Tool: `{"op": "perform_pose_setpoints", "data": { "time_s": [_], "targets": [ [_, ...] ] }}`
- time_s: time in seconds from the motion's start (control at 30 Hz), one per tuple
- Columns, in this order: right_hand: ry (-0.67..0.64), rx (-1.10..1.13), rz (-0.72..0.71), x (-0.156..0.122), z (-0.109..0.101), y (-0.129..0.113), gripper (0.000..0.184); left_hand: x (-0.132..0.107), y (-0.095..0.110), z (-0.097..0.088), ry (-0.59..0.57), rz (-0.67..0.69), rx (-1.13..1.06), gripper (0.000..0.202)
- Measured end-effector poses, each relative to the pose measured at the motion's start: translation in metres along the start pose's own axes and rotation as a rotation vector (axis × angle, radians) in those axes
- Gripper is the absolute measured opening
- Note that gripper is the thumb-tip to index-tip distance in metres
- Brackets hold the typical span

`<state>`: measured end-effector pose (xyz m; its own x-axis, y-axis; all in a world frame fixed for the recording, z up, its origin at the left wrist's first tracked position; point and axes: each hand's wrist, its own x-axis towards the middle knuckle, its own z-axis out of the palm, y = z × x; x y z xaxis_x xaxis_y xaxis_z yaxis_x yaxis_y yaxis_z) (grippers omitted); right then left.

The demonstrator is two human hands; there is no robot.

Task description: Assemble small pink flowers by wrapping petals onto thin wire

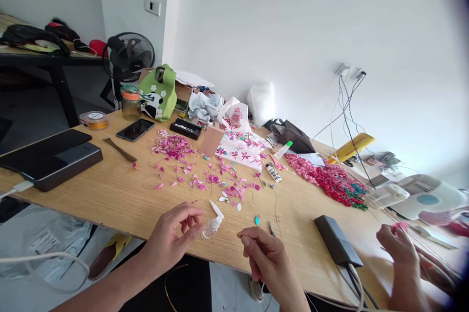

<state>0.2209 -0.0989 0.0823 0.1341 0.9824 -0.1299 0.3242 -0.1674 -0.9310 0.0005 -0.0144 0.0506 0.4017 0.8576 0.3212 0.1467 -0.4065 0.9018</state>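
Note:
My left hand (174,234) hovers over the table's front edge, fingers loosely curled and the thumb apart from them; I see nothing held in it. Right beside its fingertips stands a small clear glue bottle (211,228) with a white tip. My right hand (266,256) is closed in a pinch, and whatever lies between thumb and forefinger is too small to make out. Just beyond it are a turquoise leaf-shaped piece (257,220) and a pointed metal tool (271,228), partly hidden by the hand. Loose pink petals (234,189) lie farther back.
A heap of magenta petals (174,145), a phone (135,130) and a white bottle with a black label (273,172) lie behind. At right are a dark power adapter (337,241), red bead-like strands (326,177) and another person's hand (397,243). A black power bank (66,163) sits left.

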Motion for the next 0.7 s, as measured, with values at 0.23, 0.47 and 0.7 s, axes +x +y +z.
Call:
{"op": "perform_pose_setpoints", "data": {
  "time_s": [0.23,0.47,0.7],
  "targets": [
    [0.051,0.012,0.042,0.005,0.007,-0.002,0.042,0.004,-0.008,0.016,0.052,0.143,0.155,0.018],
    [0.155,-0.065,-0.037,0.013,0.018,-0.003,0.042,0.014,-0.006,0.023,0.052,0.100,0.241,0.016],
    [0.155,-0.157,-0.027,0.012,0.030,0.009,0.043,0.014,-0.006,0.029,-0.014,-0.019,0.192,0.018]
  ]
}}
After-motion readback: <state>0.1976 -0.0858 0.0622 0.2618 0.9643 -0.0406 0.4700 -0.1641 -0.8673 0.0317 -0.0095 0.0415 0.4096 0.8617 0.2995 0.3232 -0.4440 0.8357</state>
